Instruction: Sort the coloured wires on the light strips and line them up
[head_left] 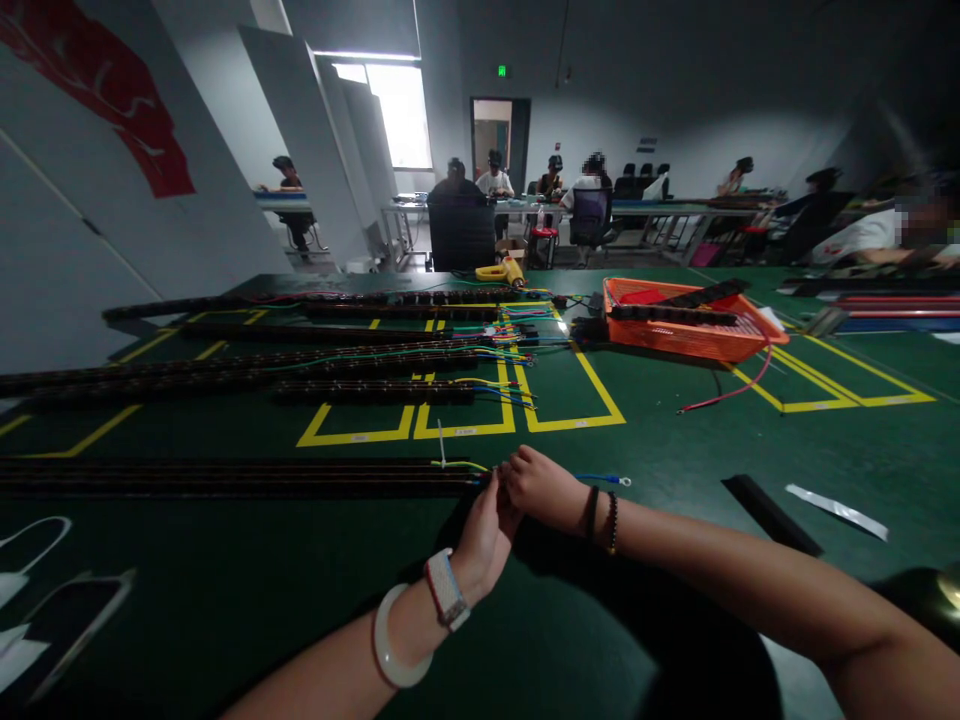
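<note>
My left hand (484,540) and my right hand (547,488) meet at the wire end of a long black cable harness (240,478), which lies along the green table. Both are closed around the wires, though the exact grip is hidden between the fingers. A yellow-green wire (469,464) runs into my hands from the left. Past my right hand, a blue wire (600,479) with a ring terminal at its tip sticks out. An upright white cable tie (442,445) stands on the harness, left of my hands.
Several wire bundles (375,388) lie behind, across yellow tape outlines. An orange basket (690,340) holds black pieces, with a yellow tool (502,272) farther back. Right of me are a black strip (769,512) and a silvery strip (838,512). A phone (71,635) lies at left.
</note>
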